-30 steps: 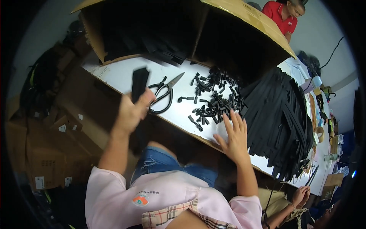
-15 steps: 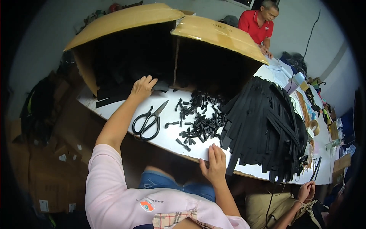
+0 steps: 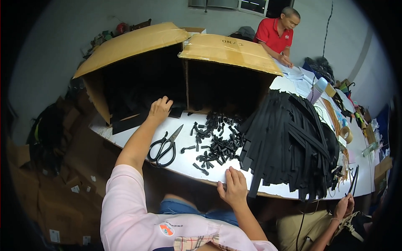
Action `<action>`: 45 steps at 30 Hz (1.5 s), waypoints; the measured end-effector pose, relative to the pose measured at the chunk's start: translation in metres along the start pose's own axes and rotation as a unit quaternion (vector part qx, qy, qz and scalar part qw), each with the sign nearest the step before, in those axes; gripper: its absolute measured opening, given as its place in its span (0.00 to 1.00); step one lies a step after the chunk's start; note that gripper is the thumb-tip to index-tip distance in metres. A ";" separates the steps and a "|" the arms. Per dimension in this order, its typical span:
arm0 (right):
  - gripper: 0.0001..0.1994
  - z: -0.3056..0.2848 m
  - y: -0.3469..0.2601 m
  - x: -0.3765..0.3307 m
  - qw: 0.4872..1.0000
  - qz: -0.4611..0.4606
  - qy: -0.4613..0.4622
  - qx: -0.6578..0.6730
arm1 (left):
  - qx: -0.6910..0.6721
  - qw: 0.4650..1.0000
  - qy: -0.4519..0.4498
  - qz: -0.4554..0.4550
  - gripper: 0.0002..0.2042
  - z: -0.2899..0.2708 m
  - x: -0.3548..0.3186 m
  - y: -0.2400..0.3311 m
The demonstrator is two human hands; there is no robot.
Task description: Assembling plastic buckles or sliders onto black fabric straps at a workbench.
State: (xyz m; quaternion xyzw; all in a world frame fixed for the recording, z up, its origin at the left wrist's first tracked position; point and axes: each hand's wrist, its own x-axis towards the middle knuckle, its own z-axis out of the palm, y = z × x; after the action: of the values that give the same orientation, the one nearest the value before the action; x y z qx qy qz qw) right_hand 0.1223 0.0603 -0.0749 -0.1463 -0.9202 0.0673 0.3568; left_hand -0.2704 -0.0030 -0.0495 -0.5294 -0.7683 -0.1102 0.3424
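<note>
My left hand (image 3: 160, 109) reaches to the mouth of the left cardboard box (image 3: 92, 94), over flat black strips (image 3: 127, 124). Its fingers are curled, and the dark interior hides their tips and whatever they grip. My right hand (image 3: 235, 185) lies on the table's front edge with its fingers stretched out, holding nothing. Between my hands, black-handled scissors (image 3: 162, 149) lie with their blades closed, pointing away from me. Right of them spreads a loose pile of small black parts with short stems (image 3: 218, 144).
A large heap of black strips (image 3: 289, 142) hangs over the front edge on the right. Beyond it stand a bottle (image 3: 318, 90) and a tape roll (image 3: 346, 134). A person in red (image 3: 274, 37) leans over papers. At lower right, another person's hand (image 3: 344, 206) holds a dark, thin tool.
The whole view has shifted, so the table sits lower in it. Both my hands keep nearly the same places at the box and the table edge.
</note>
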 end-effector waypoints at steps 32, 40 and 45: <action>0.18 -0.001 0.000 -0.007 0.999 0.017 0.030 0.020 | -0.095 0.818 0.517 -0.233 0.14 -0.245 0.102 -0.033; 0.21 -0.091 -0.049 0.095 0.971 -0.121 0.125 0.162 | -0.384 0.782 0.368 -0.324 0.27 -0.315 0.093 0.040; 0.38 -0.109 -0.068 0.133 0.934 -0.062 0.048 0.348 | -0.578 0.715 0.159 -0.361 0.33 -0.304 0.057 0.144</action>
State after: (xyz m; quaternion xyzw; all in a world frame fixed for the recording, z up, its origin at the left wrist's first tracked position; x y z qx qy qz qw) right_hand 0.0877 0.0404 0.1059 0.0416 -0.8285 0.3536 0.4322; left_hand -0.0296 -0.0634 0.1849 -0.2815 -0.6218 -0.7305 0.0216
